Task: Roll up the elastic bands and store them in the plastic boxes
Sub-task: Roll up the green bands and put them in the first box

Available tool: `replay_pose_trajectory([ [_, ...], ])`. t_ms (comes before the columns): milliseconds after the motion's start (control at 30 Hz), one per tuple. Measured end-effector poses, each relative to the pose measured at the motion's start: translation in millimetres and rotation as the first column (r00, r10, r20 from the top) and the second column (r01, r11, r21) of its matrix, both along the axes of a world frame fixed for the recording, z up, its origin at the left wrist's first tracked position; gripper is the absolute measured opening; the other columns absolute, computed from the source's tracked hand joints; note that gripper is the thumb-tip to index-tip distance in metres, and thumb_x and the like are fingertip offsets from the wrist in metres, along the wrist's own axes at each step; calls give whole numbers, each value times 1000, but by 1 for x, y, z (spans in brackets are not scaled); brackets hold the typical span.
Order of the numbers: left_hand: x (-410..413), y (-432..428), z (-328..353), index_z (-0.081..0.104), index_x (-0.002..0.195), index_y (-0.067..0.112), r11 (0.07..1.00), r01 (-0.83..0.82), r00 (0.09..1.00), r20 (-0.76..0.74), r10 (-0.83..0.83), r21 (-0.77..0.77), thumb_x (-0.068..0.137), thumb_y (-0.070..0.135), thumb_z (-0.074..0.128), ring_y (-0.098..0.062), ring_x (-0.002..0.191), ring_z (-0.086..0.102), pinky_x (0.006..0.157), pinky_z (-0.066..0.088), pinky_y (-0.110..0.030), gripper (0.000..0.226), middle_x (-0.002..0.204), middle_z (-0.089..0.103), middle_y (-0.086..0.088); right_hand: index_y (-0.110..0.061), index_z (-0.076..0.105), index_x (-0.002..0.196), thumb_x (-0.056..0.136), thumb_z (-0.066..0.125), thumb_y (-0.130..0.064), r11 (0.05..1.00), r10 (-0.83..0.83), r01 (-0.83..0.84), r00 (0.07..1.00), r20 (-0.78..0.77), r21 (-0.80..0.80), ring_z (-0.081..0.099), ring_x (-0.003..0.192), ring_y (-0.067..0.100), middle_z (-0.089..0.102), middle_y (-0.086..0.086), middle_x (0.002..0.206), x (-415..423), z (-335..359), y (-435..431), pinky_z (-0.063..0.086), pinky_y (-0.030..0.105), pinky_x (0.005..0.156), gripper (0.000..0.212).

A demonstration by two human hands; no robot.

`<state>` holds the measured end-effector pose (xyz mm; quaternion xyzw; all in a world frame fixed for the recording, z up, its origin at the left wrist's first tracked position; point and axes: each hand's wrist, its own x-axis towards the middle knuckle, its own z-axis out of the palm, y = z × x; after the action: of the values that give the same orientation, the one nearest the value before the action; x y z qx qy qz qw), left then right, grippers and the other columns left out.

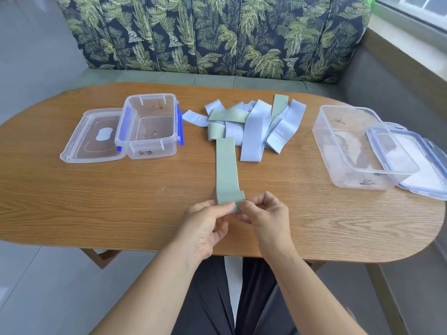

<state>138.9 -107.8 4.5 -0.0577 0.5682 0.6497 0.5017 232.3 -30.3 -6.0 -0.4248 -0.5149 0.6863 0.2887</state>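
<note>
A sage-green elastic band (226, 168) lies stretched flat toward me on the wooden table (96, 189). My left hand (205, 226) and my right hand (266, 216) both pinch its near end, which is folded over between the fingertips. Behind it sits a pile of elastic bands (254, 122), several pale blue and some green. An open clear plastic box (150, 126) stands at the left with its lid (93, 139) beside it. A larger clear plastic box (358, 146) stands at the right, its blue-edged lid (411, 160) leaning against it.
A sofa with a leaf-print back (217, 32) runs behind the table. The table's near edge is just below my wrists, with my dark-clothed lap under it. Bare wood lies between the boxes and my hands.
</note>
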Motion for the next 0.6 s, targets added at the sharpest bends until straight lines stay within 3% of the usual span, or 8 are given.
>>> replay_pose_trajectory([
  [133, 1, 1, -5, 70, 89, 12, 1000, -23, 982, -188, 19, -18, 84, 3, 70, -6, 66, 60, 58, 46, -18, 10, 82, 74, -1, -5, 56, 77, 84, 69, 4, 1000, 21, -21, 999, -31, -17, 69, 71, 29, 68, 18, 81, 1, 3, -1, 60, 33, 69, 18],
  [300, 0, -1, -7, 73, 90, 11, 999, -18, 957, -290, 25, 27, 85, 8, 71, -10, 71, 61, 61, 48, -18, 5, 84, 74, -4, -3, 56, 105, 81, 72, -10, 956, 61, -119, 975, -215, -268, 69, 60, 20, 73, 17, 83, 7, 10, 3, 56, 22, 57, 29],
  [433, -1, -3, -5, 73, 81, 12, 1000, -24, 913, -406, 28, 14, 86, 10, 71, -6, 61, 57, 58, 47, -17, 6, 68, 68, 1, 3, 65, 106, 80, 66, -29, 908, 130, -228, 951, -280, -353, 70, 66, 17, 72, 20, 91, 10, 11, 7, 56, 19, 55, 41],
  [600, -1, -4, -4, 73, 80, 14, 1000, 0, 866, -500, -4, -7, 88, 13, 69, -8, 60, 54, 55, 44, -18, 9, 66, 66, 0, -1, 70, 92, 80, 65, -21, 879, 149, -272, 937, -317, -391, 69, 63, 13, 72, 16, 81, 8, 9, 6, 56, 18, 55, 24],
])
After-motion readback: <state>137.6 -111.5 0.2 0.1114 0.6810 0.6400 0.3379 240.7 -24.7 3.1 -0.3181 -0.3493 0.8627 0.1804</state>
